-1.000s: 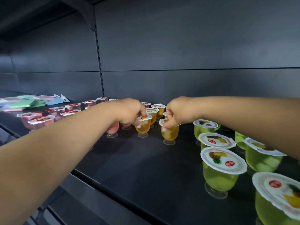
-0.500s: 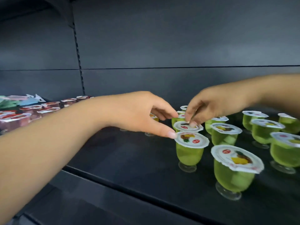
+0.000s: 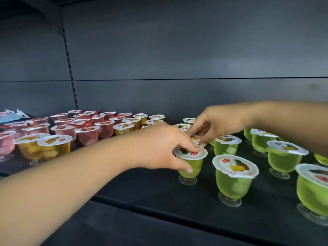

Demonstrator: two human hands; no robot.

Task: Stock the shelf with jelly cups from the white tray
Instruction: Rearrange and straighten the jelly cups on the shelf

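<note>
Cups: green cup [image 3: 190, 164] at centre frame stands on the shelf [image 3: 142, 189] among green, yellow and red rows.
Left hand [image 3: 159, 148]: grasping that cup, fingers on the lid, thumb on the wall.
Right hand [image 3: 216, 123]: pinching the lid of a second cup [image 3: 195, 139] just behind.
Handling: likely light, thin-walled, narrow-footed and tippy; best held by the bowl under the rim.
Labels: red logo and fruit picture on lids; writing unreadable.
Tray: not in view.

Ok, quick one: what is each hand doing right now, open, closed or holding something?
Left hand: grips a green jelly cup standing on the shelf.
Right hand: pinches a cup lid just behind.
</note>
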